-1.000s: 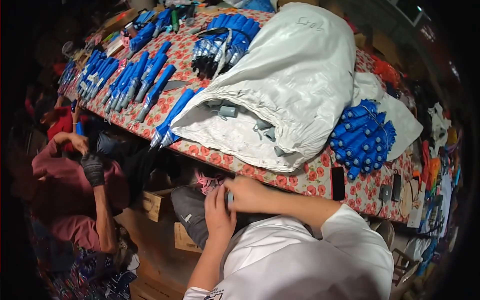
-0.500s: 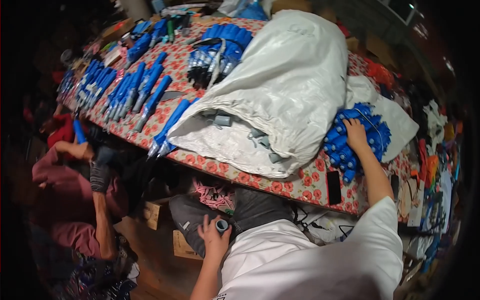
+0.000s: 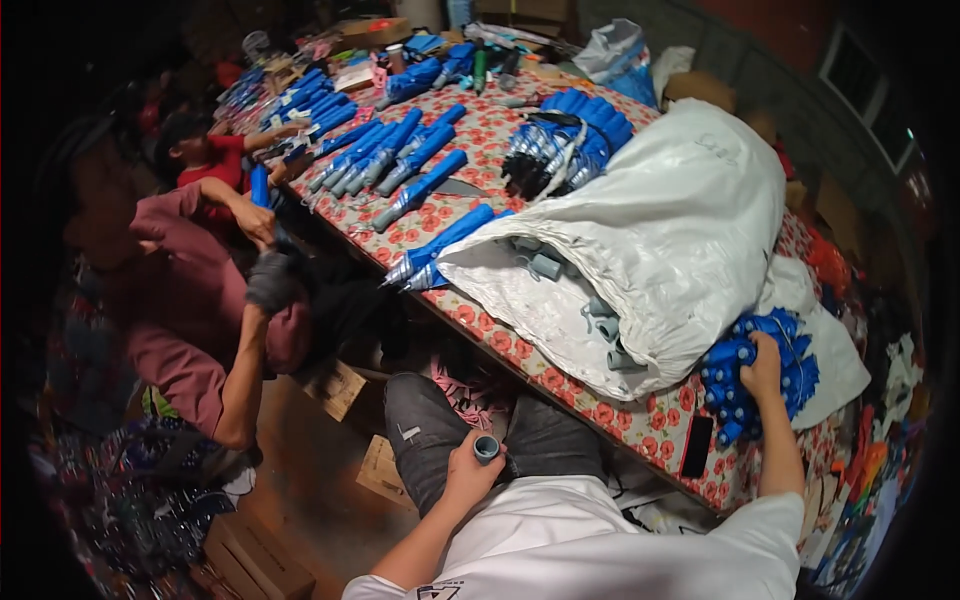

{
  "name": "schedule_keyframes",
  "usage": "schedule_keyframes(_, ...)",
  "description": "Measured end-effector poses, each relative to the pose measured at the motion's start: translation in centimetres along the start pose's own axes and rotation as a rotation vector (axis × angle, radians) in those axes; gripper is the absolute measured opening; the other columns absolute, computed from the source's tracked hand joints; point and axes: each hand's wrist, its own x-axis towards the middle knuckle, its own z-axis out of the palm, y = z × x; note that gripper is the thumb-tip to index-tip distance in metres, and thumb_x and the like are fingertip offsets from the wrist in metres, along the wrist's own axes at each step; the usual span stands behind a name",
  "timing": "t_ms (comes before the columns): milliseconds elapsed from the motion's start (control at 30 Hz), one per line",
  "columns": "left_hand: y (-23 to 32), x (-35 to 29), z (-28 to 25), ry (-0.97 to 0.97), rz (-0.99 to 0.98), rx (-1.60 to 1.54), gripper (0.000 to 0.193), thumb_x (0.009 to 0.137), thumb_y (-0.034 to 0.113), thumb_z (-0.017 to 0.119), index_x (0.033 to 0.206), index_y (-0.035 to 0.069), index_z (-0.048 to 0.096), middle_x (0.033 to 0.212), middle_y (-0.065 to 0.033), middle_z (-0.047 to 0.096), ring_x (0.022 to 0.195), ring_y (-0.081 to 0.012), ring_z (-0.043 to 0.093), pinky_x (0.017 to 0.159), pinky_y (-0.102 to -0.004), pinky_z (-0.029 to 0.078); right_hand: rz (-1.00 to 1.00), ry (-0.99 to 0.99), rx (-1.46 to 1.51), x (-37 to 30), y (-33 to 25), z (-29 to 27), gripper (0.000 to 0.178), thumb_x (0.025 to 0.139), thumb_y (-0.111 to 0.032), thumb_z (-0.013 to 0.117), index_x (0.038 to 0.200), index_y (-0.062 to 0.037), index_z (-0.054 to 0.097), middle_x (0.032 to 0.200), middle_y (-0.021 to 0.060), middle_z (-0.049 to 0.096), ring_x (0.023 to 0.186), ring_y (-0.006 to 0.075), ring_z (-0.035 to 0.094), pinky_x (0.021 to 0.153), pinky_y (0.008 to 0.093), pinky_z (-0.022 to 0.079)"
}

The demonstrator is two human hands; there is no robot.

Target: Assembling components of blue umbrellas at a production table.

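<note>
My left hand (image 3: pixel 472 472) is closed round a grey plastic umbrella handle (image 3: pixel 486 447) above my lap, its hollow round end facing up. On the right, the fingers of my right hand (image 3: pixel 762 368) curl over the end of one umbrella in a bundle of folded blue umbrellas (image 3: pixel 722 395). The bundle lies on the table beside a big white woven sack (image 3: pixel 700 230). Through the sack's open mouth, more grey handles (image 3: pixel 545 266) show, some with cord loops.
A flowered cloth covers the table (image 3: pixel 560 385), with a phone (image 3: pixel 697 446) near its front edge. Finished-looking blue umbrellas (image 3: pixel 425 190) lie in rows at left; another tied bundle (image 3: pixel 570 140) sits behind the sack. A co-worker (image 3: pixel 190 270) sits at left, holding a blue umbrella. Wooden boxes (image 3: pixel 385 472) stand below.
The view has swung left, bringing in more of the co-workers. My right hand has gone from spread over the bundle to curled round one umbrella's end. My left fingers have closed more round the handle.
</note>
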Motion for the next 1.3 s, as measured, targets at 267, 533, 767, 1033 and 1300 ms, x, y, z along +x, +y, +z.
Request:
schedule_keyframes(267, 3.2, 1.4, 1.3, -0.072, 0.025, -0.082, 0.02, 0.072, 0.003, 0.071, 0.089, 0.005, 0.061, 0.085, -0.0055, 0.065, 0.073, -0.0182, 0.059, 0.071, -0.0285, 0.048, -0.179, 0.404, 0.644, 7.5, -20.2, -5.5, 0.047, 0.06, -0.006, 0.059, 0.106, -0.0073, 0.047, 0.095, 0.0132, 0.057, 0.083, 0.0291, 0.053, 0.083, 0.0361, 0.044)
schedule_keyframes(533, 7.8, 2.6, 0.0, 0.219, 0.543, 0.114, 0.022, 0.071, 0.002, 0.075, 0.086, 0.005, 0.059, 0.092, -0.0088, 0.067, 0.08, -0.021, 0.062, 0.076, -0.0292, 0.049, -0.25, 0.146, 1.936, 10.6, -35.4, -7.6, 0.052, 0.066, -0.025, 0.06, 0.113, -0.0121, 0.043, 0.096, 0.0099, 0.052, 0.082, 0.022, 0.049, 0.079, 0.0357, 0.041)
schedule_keyframes(767, 6.3, 0.9, -4.0, 0.198, 0.439, 0.142, 0.024, 0.07, 0.004, 0.077, 0.084, 0.004, 0.058, 0.097, -0.0105, 0.068, 0.078, -0.0233, 0.063, 0.073, -0.0292, 0.051, 0.14, 0.108, 2.251, 11.4, -37.7, -5.9, 0.059, 0.067, -0.031, 0.054, 0.12, -0.0062, 0.042, 0.1, 0.0124, 0.05, 0.084, 0.0223, 0.048, 0.081, 0.0345, 0.04)
schedule_keyframes(1033, 9.1, 1.4, -3.5, 0.169, 0.549, 0.024, 0.022, 0.072, 0.003, 0.076, 0.085, 0.005, 0.058, 0.088, -0.0058, 0.067, 0.072, -0.0201, 0.062, 0.066, -0.0274, 0.05, 0.216, -0.519, 1.652, 3.1, -43.1, 1.6, 0.03, 0.087, -0.028, 0.058, 0.1, -0.0011, 0.059, 0.101, 0.0127, 0.061, 0.092, 0.019, 0.055, 0.087, 0.0288, 0.039)
schedule_keyframes(1300, 5.2, -2.0, -1.8, 0.019, 0.274, 0.013, 0.02, 0.074, 0.005, 0.075, 0.088, 0.004, 0.061, 0.084, -0.0045, 0.066, 0.068, -0.0193, 0.06, 0.063, -0.0268, 0.048, 0.478, 0.296, 2.054, 13.1, -37.8, -2.1, 0.037, 0.099, -0.04, 0.048, 0.075, -0.0111, 0.052, 0.067, 0.001, 0.051, 0.056, 0.0124, 0.049, 0.057, 0.0232, 0.04)
